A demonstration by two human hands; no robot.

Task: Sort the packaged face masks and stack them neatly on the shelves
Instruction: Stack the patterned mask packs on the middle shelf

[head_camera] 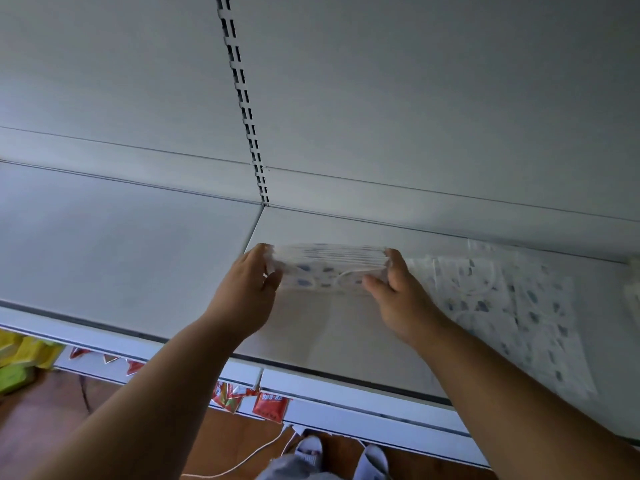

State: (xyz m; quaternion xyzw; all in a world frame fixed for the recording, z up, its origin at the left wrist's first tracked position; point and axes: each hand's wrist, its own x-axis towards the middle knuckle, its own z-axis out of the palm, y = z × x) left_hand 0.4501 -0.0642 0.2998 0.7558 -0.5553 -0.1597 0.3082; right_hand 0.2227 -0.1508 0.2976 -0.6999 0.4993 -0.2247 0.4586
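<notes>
Head view: left hand [247,289] and right hand [398,289] grip a mask stack [329,266] by its ends above the shelf [138,265]. Next, lower it squarely beside the loose masks [502,299].

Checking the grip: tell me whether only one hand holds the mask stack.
No, the left hand and right hand grip opposite ends of the mask stack.

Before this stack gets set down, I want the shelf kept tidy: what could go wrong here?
The mask stack is squeezed only at its ends by the left hand and right hand, so middle packs might slip or fan out. Loose mask packs lie just right on the shelf; the right hand could nudge them.
</notes>
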